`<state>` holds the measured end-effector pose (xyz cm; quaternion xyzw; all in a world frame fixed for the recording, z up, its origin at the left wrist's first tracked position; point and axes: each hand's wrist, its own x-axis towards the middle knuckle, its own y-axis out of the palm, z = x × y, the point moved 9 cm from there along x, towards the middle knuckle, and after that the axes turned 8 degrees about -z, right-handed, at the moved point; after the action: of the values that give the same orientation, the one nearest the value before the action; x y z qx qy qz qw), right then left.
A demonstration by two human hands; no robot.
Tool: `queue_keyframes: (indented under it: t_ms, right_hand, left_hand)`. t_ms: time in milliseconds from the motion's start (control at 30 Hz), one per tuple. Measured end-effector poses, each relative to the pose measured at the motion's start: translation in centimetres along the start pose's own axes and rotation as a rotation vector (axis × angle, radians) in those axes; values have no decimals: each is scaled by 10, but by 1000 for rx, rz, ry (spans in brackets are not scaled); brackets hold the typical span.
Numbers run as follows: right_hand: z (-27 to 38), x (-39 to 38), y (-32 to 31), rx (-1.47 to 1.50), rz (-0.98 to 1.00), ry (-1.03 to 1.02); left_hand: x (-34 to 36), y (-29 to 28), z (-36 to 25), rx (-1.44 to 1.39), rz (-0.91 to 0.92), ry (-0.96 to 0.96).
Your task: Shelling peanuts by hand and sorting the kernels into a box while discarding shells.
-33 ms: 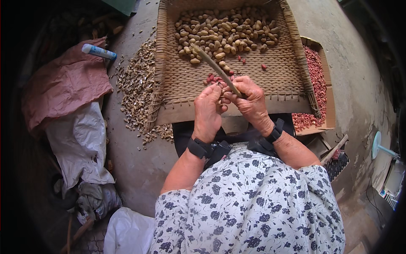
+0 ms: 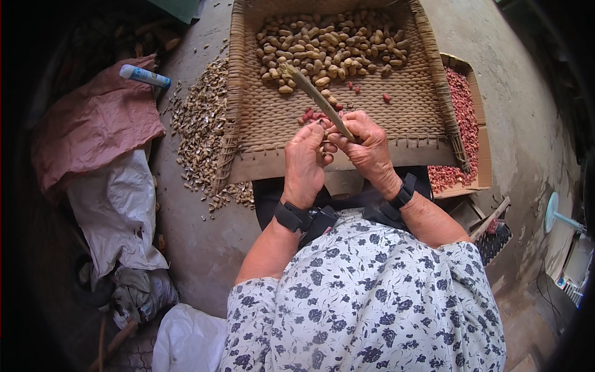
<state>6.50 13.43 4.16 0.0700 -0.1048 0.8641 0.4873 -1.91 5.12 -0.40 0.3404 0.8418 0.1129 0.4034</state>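
My left hand (image 2: 304,164) and my right hand (image 2: 367,149) meet over the near edge of a woven basket tray (image 2: 347,127). The right hand is closed around the lower end of a wooden stick (image 2: 315,92), whose frayed tip points away to the left over the tray. My left thumb and fingers pinch a peanut (image 2: 328,136), partly hidden where the fingertips of both hands come together. Just beyond my fingertips lie several shelled red kernels (image 2: 315,115). A heap of unshelled peanuts (image 2: 334,46) covers the tray's far half.
Left of the tray, broken shells (image 2: 201,124) are scattered on the concrete floor. A cardboard box (image 2: 485,158) of red kernels (image 2: 458,118) stands at the right. Farther left lie a pinkish sack (image 2: 99,118), a blue-white tube (image 2: 145,75) and white sacking (image 2: 118,208).
The stick's far end has shifted very slightly; both hands keep the same place and grip.
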Motion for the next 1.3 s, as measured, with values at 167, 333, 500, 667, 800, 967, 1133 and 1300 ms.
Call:
queue_keyframes:
  t_ms: [167,333,500,667,800,967,1133,1300]
  right_hand:
    - [-26,8,-10,-12,-69,249]
    - [-51,40,-22,-254,-106,203]
    - [-56,57,-6,-507,-49,39]
    - [-69,62,7,-702,14,100]
    - [-69,64,7,-648,9,23]
    - [-51,47,5,-242,143,340]
    - [-30,26,6,-111,298,463]
    - [-23,18,3,-23,373,549]
  left_hand:
    - [21,-17,-25,371,-168,342]
    - [28,-20,-56,797,-262,631]
    - [35,-31,-38,208,-122,322]
    - [32,-28,-30,-249,65,67]
    - [33,-30,-24,-456,134,-31]
    - [22,-29,-41,176,-83,291]
    - [-9,12,-68,1037,-84,1035]
    - [-19,23,-66,1196,-19,1084]
